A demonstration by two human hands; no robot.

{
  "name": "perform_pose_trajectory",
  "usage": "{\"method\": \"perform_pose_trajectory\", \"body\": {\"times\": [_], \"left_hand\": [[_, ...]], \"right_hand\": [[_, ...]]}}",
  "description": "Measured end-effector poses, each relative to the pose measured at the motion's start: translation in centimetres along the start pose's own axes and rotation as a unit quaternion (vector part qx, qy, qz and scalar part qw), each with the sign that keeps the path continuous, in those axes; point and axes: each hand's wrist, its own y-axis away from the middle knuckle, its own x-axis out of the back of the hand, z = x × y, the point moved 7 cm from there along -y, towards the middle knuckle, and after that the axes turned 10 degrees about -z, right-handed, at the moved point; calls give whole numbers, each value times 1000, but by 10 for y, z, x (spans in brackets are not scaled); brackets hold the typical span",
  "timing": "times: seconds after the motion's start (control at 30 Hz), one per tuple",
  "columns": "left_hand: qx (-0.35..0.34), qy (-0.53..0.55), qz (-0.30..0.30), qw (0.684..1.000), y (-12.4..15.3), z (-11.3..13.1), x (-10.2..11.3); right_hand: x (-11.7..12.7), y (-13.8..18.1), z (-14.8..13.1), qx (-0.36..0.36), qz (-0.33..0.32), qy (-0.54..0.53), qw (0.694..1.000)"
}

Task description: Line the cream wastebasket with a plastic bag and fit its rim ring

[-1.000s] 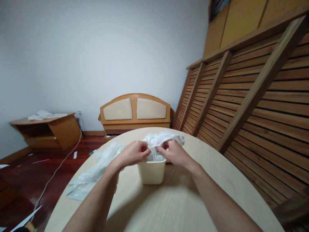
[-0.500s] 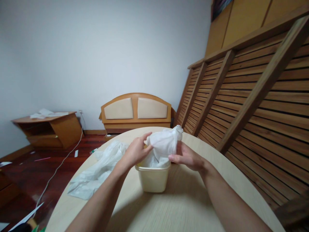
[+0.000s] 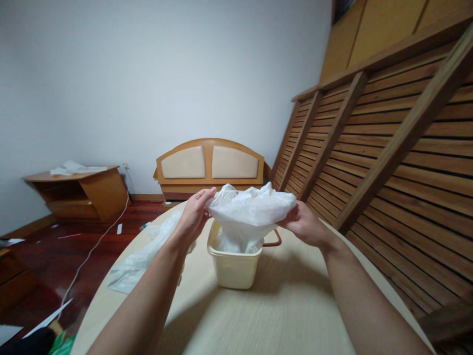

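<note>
A thin white plastic bag (image 3: pixel 251 209) is stretched sideways between my two hands, its lower part hanging down inside a cream plastic bin (image 3: pixel 236 271). My left hand (image 3: pixel 195 209) pinches the bag's left edge. On the opposite side, my right hand (image 3: pixel 303 224) grips the right edge, its fingertips partly hidden behind the plastic. The bin stands upright on the round pale table (image 3: pixel 281 305). Just right of it, a brown loop-shaped handle (image 3: pixel 275 239) shows at table level.
Another crumpled white bag (image 3: pixel 144 261) lies on the table's left, partly behind my left forearm. A slatted wooden frame (image 3: pixel 369 162) leans along the right. Beyond the table are a padded headboard (image 3: pixel 212 162) and a low cabinet (image 3: pixel 79 192); a white cable (image 3: pixel 99 241) crosses the floor.
My hands have moved apart, pulling the bunched bag wide above the bin. The brown loop right of the bin has come into view.
</note>
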Motion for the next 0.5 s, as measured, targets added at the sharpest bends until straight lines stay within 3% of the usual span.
{"method": "perform_pose_trajectory", "body": {"times": [0.13,0.23,0.3,0.4,0.5], "left_hand": [[80,-69,-109,988,10,4,-13],[135,-188,-225,946,23,1,-27],[131,-256,-276,917,30,4,-34],[74,-324,-334,882,44,18,-50],[49,-374,-371,849,59,27,-66]], "right_hand": [[13,14,1,-64,-87,30,994],[26,25,6,-102,-103,-9,989],[34,31,15,-150,-80,-11,985],[39,32,18,-188,-53,41,980],[23,27,3,-153,-108,95,978]]}}
